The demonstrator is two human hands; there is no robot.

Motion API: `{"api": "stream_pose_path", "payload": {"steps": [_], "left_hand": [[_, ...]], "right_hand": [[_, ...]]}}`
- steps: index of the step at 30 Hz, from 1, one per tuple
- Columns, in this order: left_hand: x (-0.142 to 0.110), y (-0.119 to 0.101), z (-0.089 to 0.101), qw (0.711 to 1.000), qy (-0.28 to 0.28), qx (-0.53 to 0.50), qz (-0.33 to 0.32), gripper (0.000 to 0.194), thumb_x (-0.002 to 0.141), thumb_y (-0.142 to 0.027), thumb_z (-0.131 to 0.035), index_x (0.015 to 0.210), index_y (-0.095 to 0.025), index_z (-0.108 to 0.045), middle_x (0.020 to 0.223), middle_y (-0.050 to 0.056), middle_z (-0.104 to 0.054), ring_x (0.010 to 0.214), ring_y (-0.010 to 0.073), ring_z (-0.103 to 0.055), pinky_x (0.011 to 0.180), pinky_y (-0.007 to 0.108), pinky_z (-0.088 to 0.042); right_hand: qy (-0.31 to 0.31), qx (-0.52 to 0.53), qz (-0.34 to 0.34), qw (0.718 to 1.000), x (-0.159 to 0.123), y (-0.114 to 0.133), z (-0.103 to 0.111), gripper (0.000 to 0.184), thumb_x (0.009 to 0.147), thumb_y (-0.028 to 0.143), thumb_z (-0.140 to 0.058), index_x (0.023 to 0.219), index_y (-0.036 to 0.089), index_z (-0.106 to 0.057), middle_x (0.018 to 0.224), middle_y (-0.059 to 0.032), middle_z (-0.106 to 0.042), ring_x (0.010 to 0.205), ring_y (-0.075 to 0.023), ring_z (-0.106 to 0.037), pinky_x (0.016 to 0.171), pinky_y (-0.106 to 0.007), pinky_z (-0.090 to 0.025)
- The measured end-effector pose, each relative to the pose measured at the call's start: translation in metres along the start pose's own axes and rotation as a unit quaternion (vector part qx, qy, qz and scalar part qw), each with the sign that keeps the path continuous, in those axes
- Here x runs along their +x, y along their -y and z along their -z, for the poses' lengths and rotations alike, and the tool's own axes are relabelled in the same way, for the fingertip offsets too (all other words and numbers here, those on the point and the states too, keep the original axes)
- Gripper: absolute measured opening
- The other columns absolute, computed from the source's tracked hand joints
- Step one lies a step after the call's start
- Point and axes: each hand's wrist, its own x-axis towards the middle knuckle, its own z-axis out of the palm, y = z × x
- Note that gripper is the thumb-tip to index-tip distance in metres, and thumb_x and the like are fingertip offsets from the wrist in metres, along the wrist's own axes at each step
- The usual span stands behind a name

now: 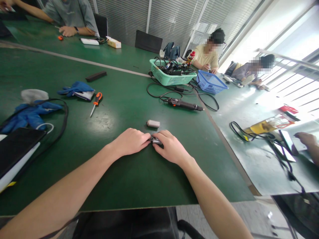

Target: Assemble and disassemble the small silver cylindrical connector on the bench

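My left hand [131, 141] and my right hand [170, 147] meet on the green table [124, 179], fingers curled around a small dark metal part [155, 140] held between them. Most of that part is hidden by my fingers. Just beyond them lies a short silver cylinder [153, 123], loose on the table. An orange-handled screwdriver [96, 102] lies farther off to the left.
An electric screwdriver [184, 105] with a looping black cable lies ahead, in front of a green basket [169, 78] of tools and a blue basket [211, 83]. Blue gloves [30, 114] and a black case [17, 146] sit at left. Other people sit around the tables.
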Motion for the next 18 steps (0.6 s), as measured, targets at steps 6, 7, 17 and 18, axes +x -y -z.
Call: {"api": "stream_pose_path", "payload": {"steps": [6, 7, 17, 18], "left_hand": [[0.002, -0.003, -0.003, 0.999, -0.008, 0.011, 0.043, 0.038, 0.098, -0.049, -0.038, 0.091, -0.021, -0.062, 0.081, 0.006, -0.072, 0.075, 0.0217, -0.069, 0.063, 0.029, -0.043], [0.003, -0.004, -0.004, 0.999, -0.008, 0.01, 0.053, 0.039, 0.097, -0.052, -0.039, 0.091, -0.021, -0.062, 0.08, 0.006, -0.072, 0.074, 0.0216, -0.068, 0.063, 0.029, -0.042], [0.0, -0.005, -0.002, 0.999, -0.003, -0.01, 0.04, 0.031, 0.096, -0.048, -0.042, 0.093, -0.023, -0.061, 0.085, 0.005, -0.073, 0.075, 0.0209, -0.068, 0.065, 0.029, -0.043], [0.0, -0.005, -0.002, 0.999, -0.003, -0.011, 0.039, 0.03, 0.096, -0.046, -0.042, 0.094, -0.023, -0.06, 0.085, 0.005, -0.073, 0.075, 0.0208, -0.068, 0.066, 0.029, -0.043]], "right_hand": [[0.034, -0.044, 0.058, 0.997, -0.005, 0.0, 0.007, 0.036, 0.096, 0.017, -0.045, 0.129, 0.025, -0.056, 0.115, -0.0102, -0.059, 0.108, -0.0241, -0.052, 0.094, -0.04, -0.048], [0.037, -0.055, 0.062, 0.996, -0.006, -0.001, 0.009, 0.037, 0.096, 0.016, -0.044, 0.129, 0.026, -0.057, 0.115, -0.0101, -0.059, 0.107, -0.0241, -0.052, 0.094, -0.041, -0.048], [0.024, -0.183, -0.056, 0.981, -0.063, -0.127, 0.055, 0.037, 0.091, 0.014, -0.044, 0.124, 0.018, -0.061, 0.113, -0.0141, -0.062, 0.108, -0.0275, -0.055, 0.095, -0.045, -0.05], [0.018, -0.204, -0.082, 0.975, -0.073, -0.146, 0.06, 0.037, 0.091, 0.013, -0.043, 0.123, 0.016, -0.061, 0.111, -0.0151, -0.064, 0.107, -0.0282, -0.056, 0.096, -0.045, -0.049]]}}
